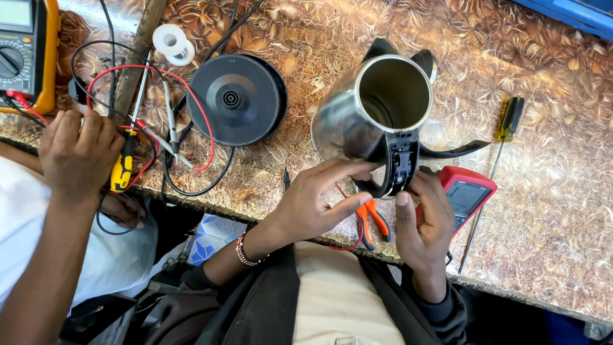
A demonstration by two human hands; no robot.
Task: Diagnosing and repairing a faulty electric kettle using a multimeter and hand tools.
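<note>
Two hands are holding a steel kettle (367, 112) by its black handle over the bench edge.

The left hand (313, 201) is gripping the handle (399, 166) from the left, fingers reaching across its open top part, while the right hand (424, 223) is closing on it from below, thumb pressing its lower end. The kettle is standing lidless and upright on the patterned bench (549, 211), mouth facing the camera. Just left of it the round black base (235, 99) is lying with its cord trailing. Orange pliers (370, 217) are lying under the hands, a red meter (469, 191) is sitting just right of them, and a screwdriver (501, 137) is lying farther right. At far left another person's hand (80, 153) is resting on red and black leads near a yellow meter (25, 51).
</note>
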